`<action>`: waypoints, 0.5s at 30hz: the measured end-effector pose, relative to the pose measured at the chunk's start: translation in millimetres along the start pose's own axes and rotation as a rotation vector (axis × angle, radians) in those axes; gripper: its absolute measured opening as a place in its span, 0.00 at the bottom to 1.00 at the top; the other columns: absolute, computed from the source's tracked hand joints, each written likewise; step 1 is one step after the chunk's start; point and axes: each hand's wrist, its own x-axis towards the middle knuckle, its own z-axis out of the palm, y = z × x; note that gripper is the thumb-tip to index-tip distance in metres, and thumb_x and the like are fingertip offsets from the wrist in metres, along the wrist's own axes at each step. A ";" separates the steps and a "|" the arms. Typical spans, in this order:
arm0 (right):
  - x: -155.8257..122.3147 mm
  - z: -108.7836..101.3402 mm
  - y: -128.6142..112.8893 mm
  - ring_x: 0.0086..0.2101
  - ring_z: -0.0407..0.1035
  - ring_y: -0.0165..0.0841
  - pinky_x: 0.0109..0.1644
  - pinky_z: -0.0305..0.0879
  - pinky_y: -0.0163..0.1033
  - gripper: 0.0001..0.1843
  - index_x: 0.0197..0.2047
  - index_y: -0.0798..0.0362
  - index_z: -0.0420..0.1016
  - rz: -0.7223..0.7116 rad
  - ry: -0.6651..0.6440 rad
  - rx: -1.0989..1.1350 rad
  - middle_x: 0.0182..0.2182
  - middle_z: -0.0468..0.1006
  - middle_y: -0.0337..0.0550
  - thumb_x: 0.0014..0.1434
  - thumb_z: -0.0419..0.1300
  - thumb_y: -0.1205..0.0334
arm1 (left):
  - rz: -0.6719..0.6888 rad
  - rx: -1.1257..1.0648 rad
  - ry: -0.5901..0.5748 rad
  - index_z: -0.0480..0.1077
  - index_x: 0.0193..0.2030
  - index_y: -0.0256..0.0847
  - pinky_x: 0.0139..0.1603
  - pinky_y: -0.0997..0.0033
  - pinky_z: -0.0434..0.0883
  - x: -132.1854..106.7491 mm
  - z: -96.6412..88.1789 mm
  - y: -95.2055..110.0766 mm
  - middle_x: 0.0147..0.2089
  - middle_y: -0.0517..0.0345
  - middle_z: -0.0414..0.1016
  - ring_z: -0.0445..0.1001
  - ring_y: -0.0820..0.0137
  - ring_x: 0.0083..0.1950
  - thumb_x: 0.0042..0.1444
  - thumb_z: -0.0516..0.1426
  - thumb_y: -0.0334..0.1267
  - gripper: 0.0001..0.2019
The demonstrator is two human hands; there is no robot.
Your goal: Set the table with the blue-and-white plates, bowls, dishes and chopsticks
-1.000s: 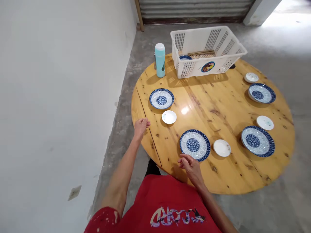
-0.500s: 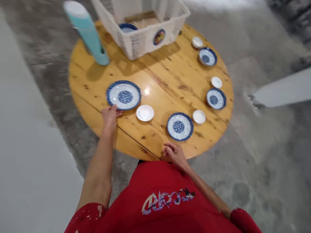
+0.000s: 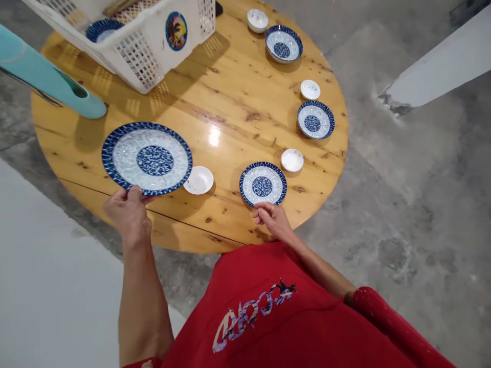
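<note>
In the head view my left hand [image 3: 130, 212] grips the near rim of a large blue-and-white plate [image 3: 153, 159], thumb on top. That plate is held above the table and partly overlaps a small white bowl [image 3: 200, 180] beside it. Further right, a smaller blue-and-white plate [image 3: 262, 184] rests on the wood. My right hand [image 3: 271, 219] is at its near rim with fingers curled together in a pinch; the fingers under the rim are partly hidden. Another small white bowl [image 3: 292, 160] stands just beyond this plate.
Around the right side of the round wooden table [image 3: 230, 112] stand blue-patterned bowls [image 3: 316, 120] [image 3: 284, 44] and white bowls [image 3: 310, 90] [image 3: 257, 21]. A white plastic basket [image 3: 153, 56] with dishes inside sits at the back left, near a turquoise upright object [image 3: 49, 76]. A white post [image 3: 441, 61] stands right.
My left hand has lifted the large plate off the table toward me. My right hand has moved up to the smaller plate's near rim. The view has shifted and come closer.
</note>
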 end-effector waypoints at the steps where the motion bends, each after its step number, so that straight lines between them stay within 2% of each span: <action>1: 3.6 -5.0 -3.5 0.25 0.73 0.29 0.30 0.69 0.34 0.17 0.43 0.54 0.74 -0.017 0.020 0.012 0.29 0.79 0.40 0.57 0.56 0.51 | 0.012 -0.024 -0.023 0.63 0.27 0.39 0.32 0.69 0.77 -11.9 2.6 7.5 0.26 0.64 0.66 0.66 0.76 0.25 0.53 0.56 0.40 0.09; 3: 10.7 -15.9 -9.9 0.25 0.73 0.30 0.31 0.69 0.34 0.19 0.43 0.54 0.74 -0.051 0.067 0.026 0.30 0.80 0.41 0.58 0.56 0.49 | -0.015 -0.081 -0.075 0.67 0.29 0.38 0.31 0.71 0.76 -39.4 13.7 21.3 0.26 0.65 0.66 0.64 0.77 0.25 0.52 0.58 0.41 0.09; 6: 18.9 -33.3 -15.8 0.26 0.74 0.30 0.31 0.69 0.34 0.23 0.47 0.56 0.74 -0.080 0.149 0.014 0.31 0.79 0.43 0.60 0.56 0.45 | -0.060 -0.119 -0.273 0.68 0.28 0.38 0.29 0.75 0.73 -83.4 41.3 35.0 0.25 0.66 0.64 0.62 0.77 0.25 0.52 0.60 0.43 0.10; 10: 23.7 -56.5 -13.2 0.26 0.72 0.32 0.31 0.67 0.36 0.27 0.50 0.55 0.73 -0.089 0.213 -0.066 0.31 0.77 0.42 0.63 0.53 0.40 | -0.126 -0.077 -0.520 0.70 0.29 0.39 0.30 0.75 0.71 -130.3 81.4 37.8 0.27 0.63 0.67 0.67 0.73 0.28 0.54 0.57 0.43 0.10; 13: 25.0 -72.5 -3.9 0.25 0.65 0.31 0.31 0.61 0.36 0.22 0.36 0.54 0.72 -0.155 0.285 -0.283 0.24 0.69 0.38 0.63 0.53 0.43 | -0.117 -0.036 -0.650 0.68 0.27 0.39 0.28 0.75 0.69 -151.1 104.2 33.6 0.25 0.62 0.66 0.67 0.72 0.28 0.55 0.56 0.45 0.12; 15: 26.4 -81.9 4.3 0.24 0.59 0.30 0.30 0.56 0.36 0.20 0.27 0.52 0.66 -0.179 0.322 -0.415 0.21 0.64 0.36 0.62 0.53 0.45 | -0.131 -0.015 -0.711 0.68 0.27 0.39 0.28 0.74 0.69 -158.9 115.1 30.4 0.25 0.62 0.67 0.67 0.71 0.27 0.55 0.55 0.45 0.12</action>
